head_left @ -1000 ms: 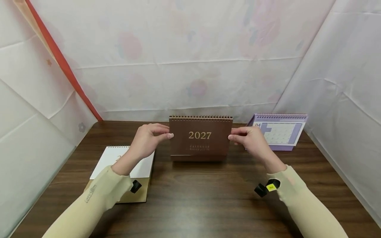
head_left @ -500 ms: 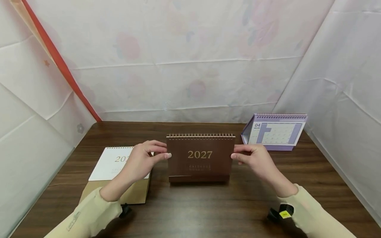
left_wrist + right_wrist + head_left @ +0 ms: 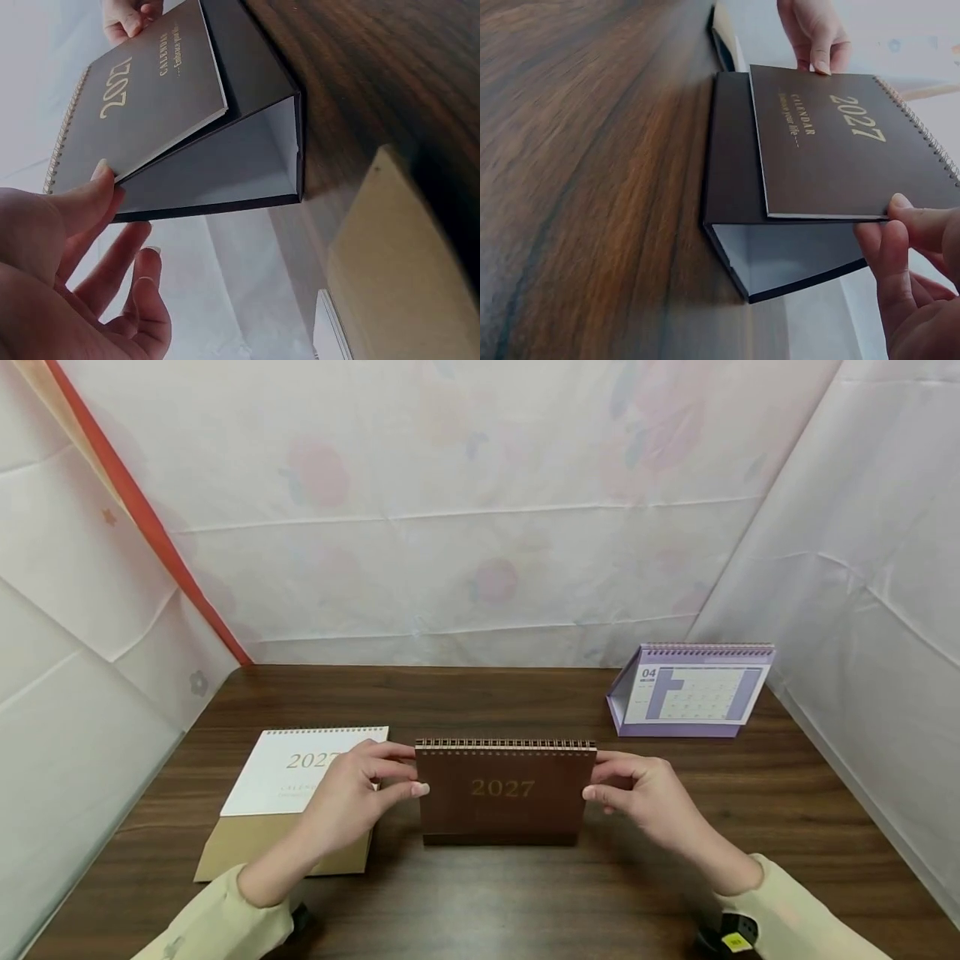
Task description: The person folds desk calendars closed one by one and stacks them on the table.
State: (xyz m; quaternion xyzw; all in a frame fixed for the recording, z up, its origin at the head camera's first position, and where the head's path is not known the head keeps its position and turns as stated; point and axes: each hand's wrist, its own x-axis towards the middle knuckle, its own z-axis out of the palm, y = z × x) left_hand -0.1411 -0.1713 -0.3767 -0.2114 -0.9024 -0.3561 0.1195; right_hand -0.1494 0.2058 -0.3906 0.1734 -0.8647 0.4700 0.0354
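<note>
Cloth backdrop: pale fabric point(image 3: 465, 460) with faint pink prints fills the upper frame in the head view.
Table: dark wood-grain top point(image 3: 480, 897) across the lower half.
White calendar: a white "2027" cover above a tan board point(image 3: 262, 843), left of centre, partly behind the left forearm; the left wrist view catches the tan board at lower right.
Brown calendar: upright point(image 3: 506, 814), just below the frame's centre. Both wrist views show the stand's pale hollow inside and gold "CALENDAR" lettering; the head view gives only "2027" clearly.
Purple calendar: propped like a tent point(image 3: 693, 697), right of centre, head view only, open at "04".
Left hand: thumb and fingers point(image 3: 363, 789) pinch the brown calendar's left edge.
Right hand: thumb and fingers point(image 3: 648, 793) pinch its right edge.
Wrist device: black with a yellow label point(image 3: 738, 932), lower right.
</note>
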